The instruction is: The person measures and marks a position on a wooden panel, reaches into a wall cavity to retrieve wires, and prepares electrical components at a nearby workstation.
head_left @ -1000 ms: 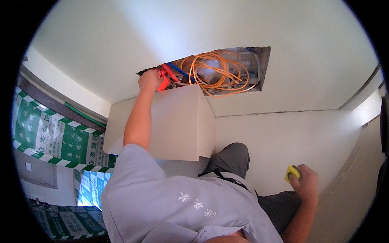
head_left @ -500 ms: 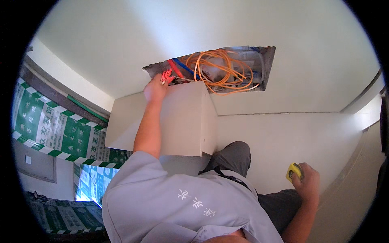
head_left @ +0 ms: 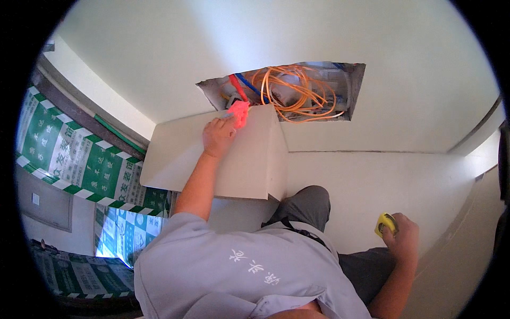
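My left hand [head_left: 219,137] is closed on a bright pink-red object [head_left: 240,112] whose kind I cannot make out. It holds this above the beige box-like cabinet [head_left: 241,154], beside the lower left edge of a wall opening [head_left: 357,80]. Inside that opening lie a loose coil of orange cable [head_left: 297,109], a red tube [head_left: 237,86] and a blue tube [head_left: 248,86]. Low on the right, my right hand [head_left: 405,236] grips a yellow tape measure [head_left: 385,223]. Its tape is not visibly pulled out.
A pale wall [head_left: 414,95] surrounds the opening. Green-and-white printed protective sheeting [head_left: 101,173] covers surfaces on the left. My bent knee [head_left: 313,204] is close to the cabinet's right end. Another beige panel [head_left: 462,250] stands at the far right.
My left hand has moved right and slightly down with the pink-red object, from the opening's left corner to over the cabinet. My right hand stays put with the tape measure.
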Demonstrator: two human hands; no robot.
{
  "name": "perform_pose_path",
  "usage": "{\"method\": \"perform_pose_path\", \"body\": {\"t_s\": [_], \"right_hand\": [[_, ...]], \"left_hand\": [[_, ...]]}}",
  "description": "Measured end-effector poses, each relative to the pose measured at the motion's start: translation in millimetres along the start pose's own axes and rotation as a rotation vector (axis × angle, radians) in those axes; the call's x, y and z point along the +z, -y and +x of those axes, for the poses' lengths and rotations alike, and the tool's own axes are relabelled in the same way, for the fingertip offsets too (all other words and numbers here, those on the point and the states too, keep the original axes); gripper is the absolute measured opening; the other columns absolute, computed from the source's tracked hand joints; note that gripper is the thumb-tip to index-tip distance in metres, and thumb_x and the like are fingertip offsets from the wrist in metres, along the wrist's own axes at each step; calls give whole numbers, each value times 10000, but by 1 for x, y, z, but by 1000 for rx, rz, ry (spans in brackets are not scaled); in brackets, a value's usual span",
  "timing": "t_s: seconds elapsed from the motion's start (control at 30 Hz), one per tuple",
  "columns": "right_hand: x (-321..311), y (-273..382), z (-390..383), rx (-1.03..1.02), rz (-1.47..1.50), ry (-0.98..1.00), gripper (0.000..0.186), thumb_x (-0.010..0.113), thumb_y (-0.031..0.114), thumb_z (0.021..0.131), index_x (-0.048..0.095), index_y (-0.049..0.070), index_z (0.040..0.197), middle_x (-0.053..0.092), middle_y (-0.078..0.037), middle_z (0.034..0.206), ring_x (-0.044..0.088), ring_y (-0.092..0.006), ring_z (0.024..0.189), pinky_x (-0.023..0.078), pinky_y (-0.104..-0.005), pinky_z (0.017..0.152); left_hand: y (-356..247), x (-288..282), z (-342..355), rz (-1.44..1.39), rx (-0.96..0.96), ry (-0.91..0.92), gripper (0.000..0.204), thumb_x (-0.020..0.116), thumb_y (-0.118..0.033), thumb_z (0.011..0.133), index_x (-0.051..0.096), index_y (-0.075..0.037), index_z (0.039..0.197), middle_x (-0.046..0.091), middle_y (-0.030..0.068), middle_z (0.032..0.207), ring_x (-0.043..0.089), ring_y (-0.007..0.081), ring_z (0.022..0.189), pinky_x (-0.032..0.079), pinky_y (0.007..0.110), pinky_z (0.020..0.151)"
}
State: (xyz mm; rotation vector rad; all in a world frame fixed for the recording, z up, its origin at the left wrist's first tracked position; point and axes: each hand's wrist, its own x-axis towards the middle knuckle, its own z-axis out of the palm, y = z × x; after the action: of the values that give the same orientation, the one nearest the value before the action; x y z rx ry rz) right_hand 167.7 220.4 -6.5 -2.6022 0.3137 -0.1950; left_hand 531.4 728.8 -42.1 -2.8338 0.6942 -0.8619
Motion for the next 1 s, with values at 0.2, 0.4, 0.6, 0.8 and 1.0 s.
{"method": "perform_pose_path", "body": {"t_s": [0.2, 0.4, 0.6, 0.8, 1.0], "right_hand": [[0, 3, 2, -33, 6, -2, 315, 765, 162, 716, 677, 15, 981, 702, -203, 834, 689, -400, 738, 550, -456, 695], [1, 5, 2, -18, 12, 6, 308, 756, 182, 729, 676, 18, 977, 704, -203, 836, 690, -406, 745, 552, -461, 696], [3, 5, 4, -31, -62, 15, 304, 754, 187, 741, 674, 20, 982, 707, -201, 842, 693, -407, 756, 553, -462, 696], [6, 1, 6, -29, -60, 1, 306, 760, 169, 746, 677, 18, 999, 706, -206, 850, 693, -408, 757, 553, -463, 697], [4, 3, 2, 21, -4, -6, 309, 746, 170, 744, 687, 15, 1006, 708, -212, 860, 697, -403, 765, 556, -454, 708]], "left_hand": [[-18, -16, -7, -152, 95, 19, 356, 747, -226, 796, 694, -153, 1140, 660, 9, 1274, 601, 265, 1145, 504, 448, 926], [-32, -43, -10, -290, 30, 172, 589, 826, -391, 754, 660, -144, 1262, 608, 82, 1366, 548, 303, 1266, 442, 488, 1043], [-7, -10, 37, -522, -167, 244, 948, 802, -520, 795, 386, -155, 1564, 381, 197, 1591, 393, 384, 1455, 326, 472, 1200], [6, 20, 64, -573, -210, 506, 1147, 905, -523, 675, 335, -158, 1600, 326, 216, 1617, 362, 369, 1482, 317, 421, 1223], [2, 5, 58, -648, -285, 323, 1100, 960, -442, 621, 441, -133, 1540, 371, 206, 1588, 426, 346, 1436, 406, 447, 1164]]}}
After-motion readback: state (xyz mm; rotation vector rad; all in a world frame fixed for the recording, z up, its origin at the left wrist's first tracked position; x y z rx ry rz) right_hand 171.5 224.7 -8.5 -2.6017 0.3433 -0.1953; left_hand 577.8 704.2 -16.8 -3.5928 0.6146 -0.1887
